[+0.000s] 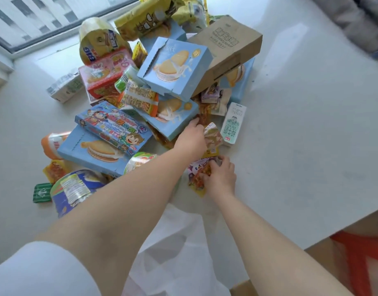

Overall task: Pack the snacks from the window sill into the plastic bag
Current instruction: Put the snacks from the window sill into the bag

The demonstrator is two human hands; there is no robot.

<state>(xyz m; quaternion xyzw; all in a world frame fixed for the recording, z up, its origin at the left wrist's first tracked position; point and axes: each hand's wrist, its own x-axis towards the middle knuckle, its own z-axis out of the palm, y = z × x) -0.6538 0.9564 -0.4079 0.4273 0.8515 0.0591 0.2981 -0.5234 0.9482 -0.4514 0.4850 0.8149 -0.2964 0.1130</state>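
Note:
A heap of snacks covers the white window sill (290,103): light blue biscuit boxes (173,67), a cartoon box (113,127), a brown paper bag (228,52), yellow packets (145,18) and a small milk carton (234,123). My left hand (191,138) reaches into the heap's near edge, fingers closed on a small snack packet (212,135). My right hand (221,178) grips several small flat snack packets (199,174) on the sill. The translucent white plastic bag (175,248) lies under my forearms at the sill's front edge.
The window (45,16) runs along the far left. A blue can (74,189), a green packet (42,192) and an orange pouch (52,144) lie at the left. Grey fabric (358,20) sits at the far right. Something red (358,259) shows below the sill's edge.

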